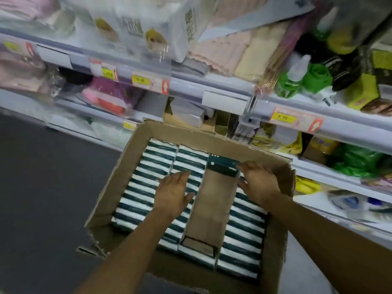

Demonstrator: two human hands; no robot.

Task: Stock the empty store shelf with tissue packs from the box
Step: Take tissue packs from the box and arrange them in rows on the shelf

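An open cardboard box stands on the floor below me, filled with rows of green-and-white tissue packs set on edge. One lane in the middle is bare down to the brown cardboard bottom, with one pack lying flat at its far end. My left hand hovers flat, fingers straight, over the packs left of the lane. My right hand hangs over the packs on the right, fingers relaxed, near the flat pack. Neither hand holds anything.
White store shelves with yellow price tags run across the top and right, packed with towels, green bottles and bagged goods. A small cardboard tray with white boxes sits on a lower shelf behind the box. Dark floor lies left.
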